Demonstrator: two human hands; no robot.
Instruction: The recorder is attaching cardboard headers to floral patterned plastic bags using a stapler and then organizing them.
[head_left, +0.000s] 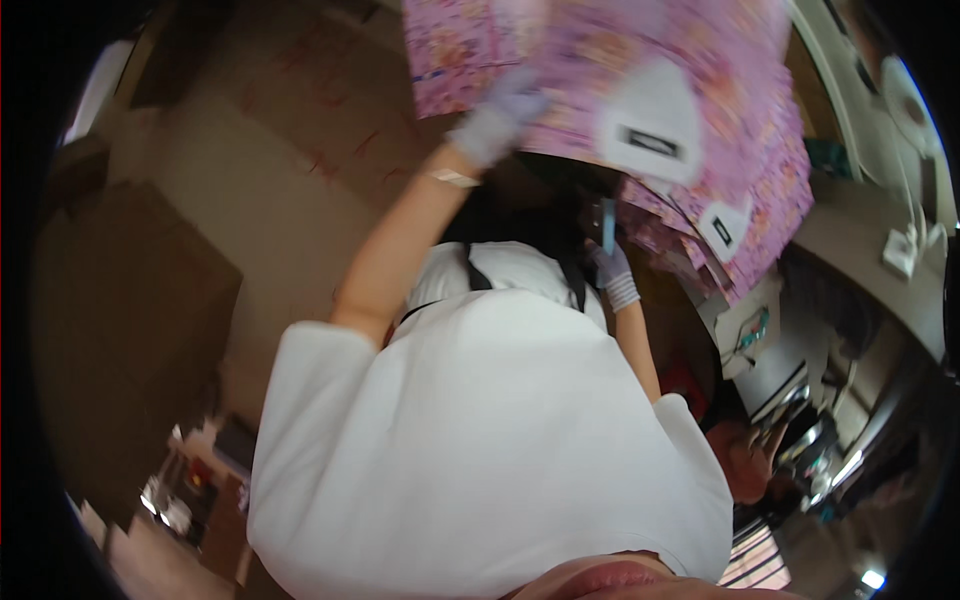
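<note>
My left hand (497, 118), in a pale glove, reaches forward and grips the lower edge of a stack of pink patterned flat cartons (600, 60) with white label patches. More of these pink cartons (760, 215) fan out to the right. My right hand (614, 275), also gloved, is raised under the stack and holds a small blue tool (607, 225) upright; what kind of tool is too blurred to tell. My white shirt (480, 430) and black chest straps (573, 278) fill the lower middle.
Brown cardboard boxes (120, 300) stand at the left on a beige floor (250, 190). At the right is a grey counter (860, 235) with white items (908, 248). Cluttered shelves and what looks like another person's head (745, 460) are at the lower right.
</note>
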